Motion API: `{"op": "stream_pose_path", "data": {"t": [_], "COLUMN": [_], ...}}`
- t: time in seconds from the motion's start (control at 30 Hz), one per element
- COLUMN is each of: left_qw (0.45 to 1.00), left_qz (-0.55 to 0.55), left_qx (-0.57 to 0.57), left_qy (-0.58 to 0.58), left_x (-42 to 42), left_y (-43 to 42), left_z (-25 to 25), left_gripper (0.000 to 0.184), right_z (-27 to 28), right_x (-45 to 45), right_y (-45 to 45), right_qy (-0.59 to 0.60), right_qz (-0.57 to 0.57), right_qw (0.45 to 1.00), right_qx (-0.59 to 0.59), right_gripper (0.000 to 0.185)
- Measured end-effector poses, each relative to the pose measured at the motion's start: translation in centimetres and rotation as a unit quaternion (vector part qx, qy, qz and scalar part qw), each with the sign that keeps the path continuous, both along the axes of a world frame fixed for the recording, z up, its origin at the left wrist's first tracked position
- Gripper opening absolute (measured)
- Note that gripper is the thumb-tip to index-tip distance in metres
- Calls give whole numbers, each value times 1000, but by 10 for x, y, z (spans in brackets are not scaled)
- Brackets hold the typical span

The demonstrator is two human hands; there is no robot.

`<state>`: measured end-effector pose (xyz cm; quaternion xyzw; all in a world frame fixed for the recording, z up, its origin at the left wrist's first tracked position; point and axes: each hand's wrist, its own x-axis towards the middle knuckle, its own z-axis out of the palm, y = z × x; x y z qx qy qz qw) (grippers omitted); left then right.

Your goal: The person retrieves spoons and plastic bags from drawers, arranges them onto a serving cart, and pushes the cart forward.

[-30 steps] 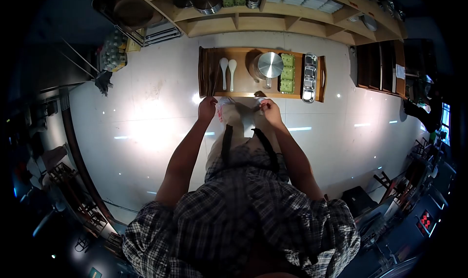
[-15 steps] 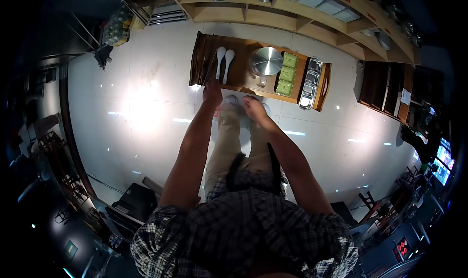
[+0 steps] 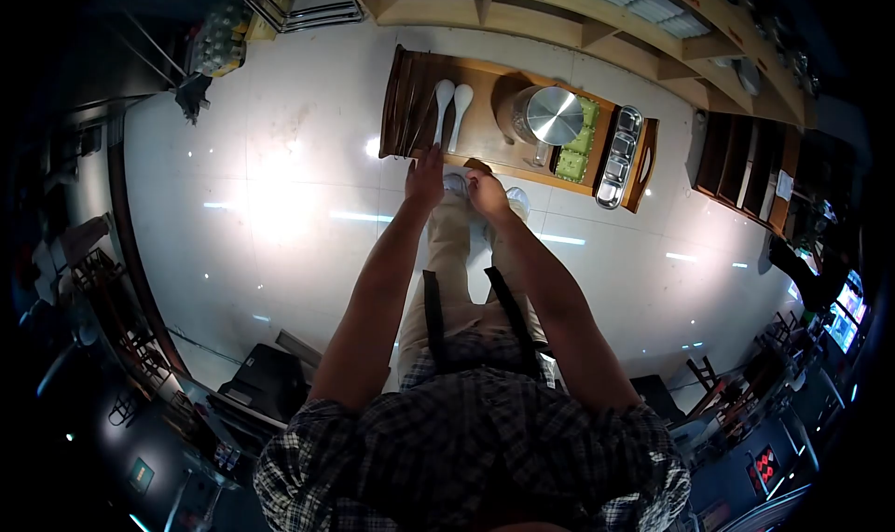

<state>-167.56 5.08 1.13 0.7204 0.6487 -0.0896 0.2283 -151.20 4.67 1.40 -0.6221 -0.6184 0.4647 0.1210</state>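
A long wooden tray (image 3: 485,146) lies ahead of my feet. My left hand (image 3: 425,182) is at its near edge, fingers stretched out beside the handle ends of two white spoons (image 3: 444,103); whether they touch a handle I cannot tell. My right hand (image 3: 486,193) is just off the same edge, above my shoes, its fingers curled in by a small dark brown patch (image 3: 478,165). What it holds, if anything, is hidden. Farther right on the tray stand a glass jug with a round metal lid (image 3: 554,115), green square dishes (image 3: 572,165) and a divided metal holder (image 3: 619,157).
Thin dark sticks (image 3: 416,103) fill the tray's left end. Wooden shelving (image 3: 536,24) with stacked white items runs along the back. A dark wooden cabinet (image 3: 746,173) stands at the right. Wrapped bottles (image 3: 222,38) are at the upper left, and a black box (image 3: 264,383) is behind left.
The view has shifted, so the tray and its contents appear farther right. My left hand has moved right in view, its fingers now straighter; my right hand is slightly farther right, still curled.
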Motion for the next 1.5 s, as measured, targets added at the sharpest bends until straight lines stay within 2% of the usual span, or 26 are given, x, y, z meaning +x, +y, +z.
{"op": "stream_pose_path", "data": {"t": [0.27,0.47,0.57,0.63,0.67,0.83,0.9,0.93,1.0,1.03,1.1,1.13,1.2,1.23,1.3,1.37,1.5], "left_qw": [999,1000,997,995,994,992,986,985,991,991,997,998,971,972,972,968,939], "left_qz": [17,-3,-54,-100,-104,-107,-121,-122,-113,-115,5,6,70,64,43,23,-22], "left_qx": [-25,15,37,0,-37,-52,-71,-70,17,19,22,20,182,181,93,80,87], "left_qy": [-23,-25,41,-7,13,45,93,95,63,64,-70,-67,-141,-136,-211,-236,-331], "left_x": [2,1,5,7,11,20,19,18,16,15,14,18,34,42,64,93,185], "left_y": [2,-3,-3,0,3,4,6,5,1,4,7,-2,-14,-22,-33,-43,-52], "left_z": [6,9,12,5,11,24,23,24,29,32,35,37,63,77,98,110,134], "left_gripper": [59,55,54,58,60,61,73,73,59,59,33,33,15,15,12,10,10], "right_z": [-1,1,6,12,12,7,8,9,10,11,4,0,1,7,18,25,48], "right_x": [3,14,24,35,41,63,65,65,67,68,75,81,96,103,127,158,241], "right_y": [-10,-20,-28,-35,-39,-61,-64,-64,-65,-65,-66,-69,-74,-79,-76,-75,-80], "right_qy": [9,3,13,1,14,-8,-29,-30,-31,-8,17,41,84,89,213,196,242], "right_qz": [-49,-56,-84,-107,-119,-154,-155,-159,-166,-174,-182,-205,-242,-247,-334,-331,-363], "right_qw": [998,998,996,994,992,988,987,986,985,984,983,978,967,965,918,923,899], "right_qx": [-29,-7,-1,-29,-31,-26,-20,-33,-43,-26,-8,1,4,2,-36,-10,36], "right_gripper": [19,19,17,15,15,13,13,13,13,13,13,13,13,13,16,16,15]}}
